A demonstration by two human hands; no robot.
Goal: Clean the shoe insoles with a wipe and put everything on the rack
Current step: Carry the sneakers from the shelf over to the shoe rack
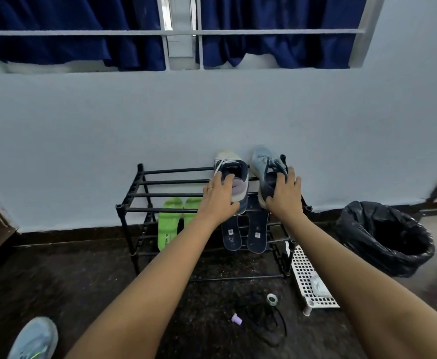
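A black metal shoe rack (pixel 134 195) stands against the wall. On its top shelf, at the right end, sit a white and navy shoe (pixel 234 167) and a light blue shoe (pixel 262 161), toes to the wall. My left hand (pixel 218 196) grips the heel of the white and navy shoe. My right hand (pixel 284 196) grips the heel of the light blue shoe. On the lower shelf lie a pair of green insoles (pixel 169 224) and a pair of dark navy insoles (pixel 243 235).
A bin lined with a black bag (pixel 385 237) stands at the right. A white perforated tray (pixel 305 275) with a wipe pack leans by the rack. On the dark floor lie black laces (pixel 266 322), a tape roll (pixel 272 299), a purple piece (pixel 236 319) and another light blue shoe (pixel 34 340).
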